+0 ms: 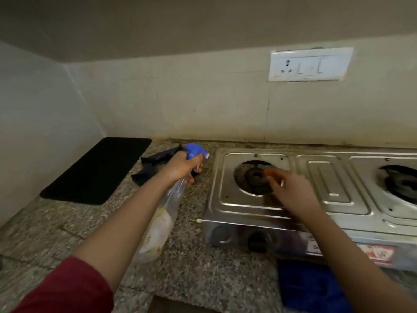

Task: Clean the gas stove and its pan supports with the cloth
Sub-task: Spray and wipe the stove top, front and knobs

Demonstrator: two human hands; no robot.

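A steel gas stove (320, 177) sits on the granite counter at right, with no pan supports on its burners. Its left burner (255, 177) is dark and stained. My left hand (178, 168) grips a clear spray bottle (167, 208) by its blue trigger head, nozzle pointing right toward the stove. My right hand (293, 190) hovers over the left burner, blurred, fingers loosely apart and holding nothing that I can make out. A dark cloth (153, 163) lies crumpled on the counter behind my left hand. A blue cloth (309, 288) lies in front of the stove.
A black mat (97, 170) lies on the counter (203, 279) at the far left by the corner wall. The stove's right burner (404, 184) is at the frame edge. A black knob (258, 240) is on the stove front. A switch socket plate (310, 64) is on the wall.
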